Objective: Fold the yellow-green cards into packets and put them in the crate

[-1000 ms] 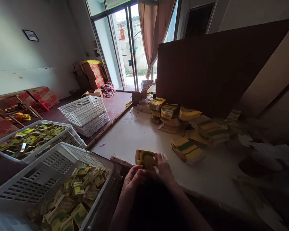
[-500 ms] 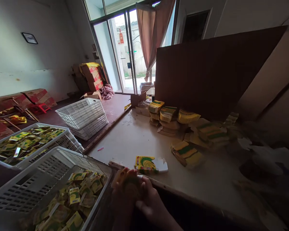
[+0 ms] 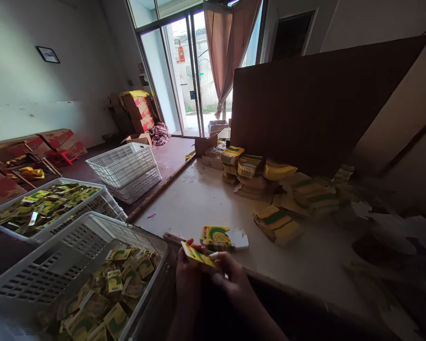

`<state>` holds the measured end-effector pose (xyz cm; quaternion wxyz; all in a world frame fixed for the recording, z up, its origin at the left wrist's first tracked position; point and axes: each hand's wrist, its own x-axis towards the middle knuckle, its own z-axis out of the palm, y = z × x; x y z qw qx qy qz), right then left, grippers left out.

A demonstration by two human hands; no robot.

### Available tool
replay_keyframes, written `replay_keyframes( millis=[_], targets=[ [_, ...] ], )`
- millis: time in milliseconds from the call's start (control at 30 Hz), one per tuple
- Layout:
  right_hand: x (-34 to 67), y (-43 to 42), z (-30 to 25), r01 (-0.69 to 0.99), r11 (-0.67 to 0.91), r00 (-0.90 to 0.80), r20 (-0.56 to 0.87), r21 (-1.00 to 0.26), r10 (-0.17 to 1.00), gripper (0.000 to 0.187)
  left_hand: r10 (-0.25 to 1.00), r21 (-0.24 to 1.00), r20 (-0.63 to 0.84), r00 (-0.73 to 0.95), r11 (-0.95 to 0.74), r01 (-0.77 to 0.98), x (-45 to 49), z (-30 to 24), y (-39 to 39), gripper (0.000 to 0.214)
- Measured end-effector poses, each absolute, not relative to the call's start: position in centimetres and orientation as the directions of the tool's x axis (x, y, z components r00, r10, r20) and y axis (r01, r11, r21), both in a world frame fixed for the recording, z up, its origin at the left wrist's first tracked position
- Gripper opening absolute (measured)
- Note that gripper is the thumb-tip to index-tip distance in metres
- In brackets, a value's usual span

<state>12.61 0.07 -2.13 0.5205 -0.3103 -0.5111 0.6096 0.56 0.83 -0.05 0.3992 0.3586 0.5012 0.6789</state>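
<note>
The desk (image 3: 195, 199) stretches ahead, with a box (image 3: 216, 236) lying on it close to the near edge. Nearer still, a packet (image 3: 199, 255) sits between the left grip (image 3: 187, 267) and the right grip (image 3: 233, 275). Right of the box lies a bundle (image 3: 277, 223); behind that, stacks (image 3: 249, 166) stand before an upright panel (image 3: 305, 109). Farther right, the view blurs over what may be loose sheets (image 3: 394, 232). Left of the desk, the nearest crate (image 3: 66, 251) holds many pieces (image 3: 113, 280), another filled crate (image 3: 110, 208) stands beyond it, and stacked crates (image 3: 124, 166) rest on the floor (image 3: 168, 154) behind. The door (image 3: 170, 80) is at the back, left of the curtain (image 3: 222, 52).
</note>
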Motion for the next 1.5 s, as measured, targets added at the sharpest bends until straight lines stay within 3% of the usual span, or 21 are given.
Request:
replay_keyframes(
  millis=[67, 167, 267, 367, 433, 500, 533, 600, 700, 767, 800, 867, 900, 1000, 1100, 1300, 1400, 1500],
  targets=[
    [13.9, 0.7, -2.0, -0.236, 0.17, -0.187, 0.217, -0.957, 0.958, 0.024, 0.868, 0.995, 0.101, -0.486, -0.102, 0.025, 0.7, 0.4, 0.3, 0.04],
    [15.6, 1.5, -1.9, 0.007, 0.354, -0.094, 0.352, -0.935, 0.931, 0.019, 0.861, 0.998, 0.062, -0.504, -0.044, 0.049, 1.1, 1.1, -0.2, 0.024],
    [16.9, 2.5, -2.4, 0.165, 0.444, 0.015, 0.452, -0.881, 0.892, 0.018, 0.868, 0.952, 0.288, -0.404, -0.305, 0.024, 0.7, 1.4, 0.0, 0.051],
    [17.5, 3.1, -2.7, 0.356, 0.569, 0.067, 0.628, -0.741, 0.776, 0.022, 0.812, 0.844, 0.533, -0.236, -0.493, 0.21, -0.9, 1.3, 0.2, 0.073],
    [17.2, 2.8, -2.4, 0.498, 0.681, -0.032, 0.773, -0.538, 0.634, 0.025, 0.87, 0.813, 0.488, -0.066, -0.426, 0.396, -2.0, 0.8, 0.3, 0.08],
    [16.5, 2.1, -1.8, 0.512, 0.771, -0.19, 0.826, -0.378, 0.531, 0.025, 0.948, 0.798, 0.311, 0.067, -0.299, 0.522, -2.4, 0.3, 0.3, 0.087],
    [16.1, 1.6, -1.6, 0.479, 0.8, -0.24, 0.822, -0.363, 0.517, 0.022, 0.971, 0.792, 0.204, 0.121, -0.237, 0.562, -2.3, 0.0, 0.4, 0.084],
    [15.4, 0.8, -1.5, 0.435, 0.81, -0.248, 0.812, -0.393, 0.528, 0.012, 0.982, 0.772, 0.049, 0.182, -0.153, 0.617, -1.8, -0.2, 0.5, 0.069],
    [14.5, 0.5, -2.7, 0.435, 0.683, 0.005, 0.76, -0.587, 0.65, 0.054, 0.984, 0.743, 0.059, 0.169, -0.156, 0.651, -0.7, -0.3, 0.5, 0.055],
    [14.1, 0.7, -4.0, 0.261, 0.537, 0.17, 0.585, -0.802, 0.793, 0.065, 0.982, 0.72, 0.119, 0.146, -0.187, 0.668, -0.3, -0.4, 0.2, 0.055],
    [13.9, 0.9, -4.5, 0.098, 0.446, 0.165, 0.456, -0.89, 0.875, 0.064, 0.975, 0.706, 0.146, 0.168, -0.222, 0.673, -0.2, -0.5, 0.0, 0.053],
    [13.9, 1.0, -4.8, -0.252, 0.191, -0.062, 0.213, -0.949, 0.975, 0.068, 0.939, 0.647, 0.232, 0.253, -0.343, 0.681, -0.2, -0.8, -0.2, 0.051],
    [14.0, 1.0, -4.5, -0.347, 0.058, -0.208, 0.138, -0.936, 0.968, 0.067, 0.911, 0.6, 0.285, 0.299, -0.413, 0.685, -0.2, -1.0, -0.3, 0.053],
    [15.0, 0.5, -2.7, -0.394, -0.149, -0.43, 0.038, -0.907, 0.902, 0.06, 0.82, 0.486, 0.402, 0.408, -0.569, 0.663, -0.1, -0.8, -0.4, 0.072],
    [15.9, 0.4, -1.3, -0.32, -0.117, -0.403, 0.023, -0.94, 0.915, 0.072, 0.785, 0.505, 0.409, 0.464, -0.619, 0.602, 0.3, -0.2, -0.3, 0.074],
    [15.2, 0.9, -2.9, -0.277, 0.034, -0.359, 0.137, -0.96, 0.923, 0.088, 0.804, 0.556, 0.454, 0.383, -0.592, 0.583, 1.8, -0.3, -0.7, 0.039],
    [14.8, 0.4, -3.6, -0.065, 0.278, -0.299, 0.284, -0.958, 0.911, 0.078, 0.827, 0.614, 0.435, 0.357, -0.563, 0.554, 2.2, -0.6, -0.7, 0.041],
    [14.9, -0.1, -3.4, 0.159, 0.49, -0.368, 0.409, -0.857, 0.835, 0.057, 0.786, 0.54, 0.505, 0.356, -0.61, 0.58, 2.2, -0.9, -0.4, 0.046]
  ],
)
